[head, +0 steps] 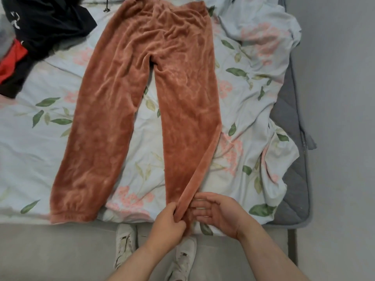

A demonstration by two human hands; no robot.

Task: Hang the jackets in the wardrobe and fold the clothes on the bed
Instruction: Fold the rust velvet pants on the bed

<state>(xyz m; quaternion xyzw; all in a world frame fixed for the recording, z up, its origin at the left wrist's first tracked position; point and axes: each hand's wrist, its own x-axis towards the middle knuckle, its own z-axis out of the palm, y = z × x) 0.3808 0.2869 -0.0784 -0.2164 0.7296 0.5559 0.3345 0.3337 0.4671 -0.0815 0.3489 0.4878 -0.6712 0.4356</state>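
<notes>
My left grip (169,221) pinches the bunched cuff of the rust-coloured fleece trousers (142,82), which lie spread flat on the flowered bed sheet (253,94). My right grip (217,212) is spread, fingers relaxed, just beside that cuff. A dark clothes heap (46,27) lies far left.

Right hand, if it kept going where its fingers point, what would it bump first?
Probably the brown trousers: the straight fingers of the right hand point left at the leg end that the left hand grips, nearly touching it. Depth is unclear.
</notes>
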